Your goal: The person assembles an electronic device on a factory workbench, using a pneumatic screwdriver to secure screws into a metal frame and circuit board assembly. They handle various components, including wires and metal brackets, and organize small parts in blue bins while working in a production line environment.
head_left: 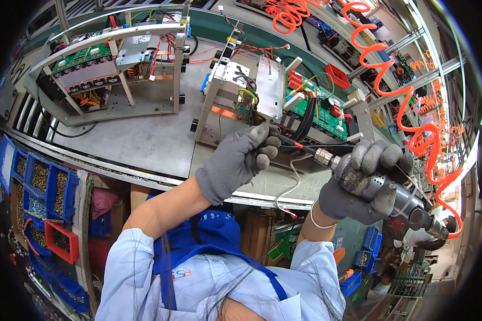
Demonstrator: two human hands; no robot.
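My right hand [372, 179], in a grey glove, is wrapped round a dark pneumatic screwdriver [359, 179], which points left. Its long thin bit [305, 147] has a red band. At the bit's tip, the thumb and forefinger of my gloved left hand [241, 158] are pinched together. Anything small between them is hidden. Just beyond both hands stands an open metal chassis [273, 88] with a green circuit board [321, 119], black cables and a yellow-green wire. A pale cable [296, 174] hangs from it over the bench edge.
A second open chassis [118, 104] stands to the left on the metal bench [171, 144]. Blue bins [53, 192] of screws and a red tray [61, 242] lie at lower left. A coiled orange air hose [407, 115] runs down to the screwdriver's rear. People sit at far right.
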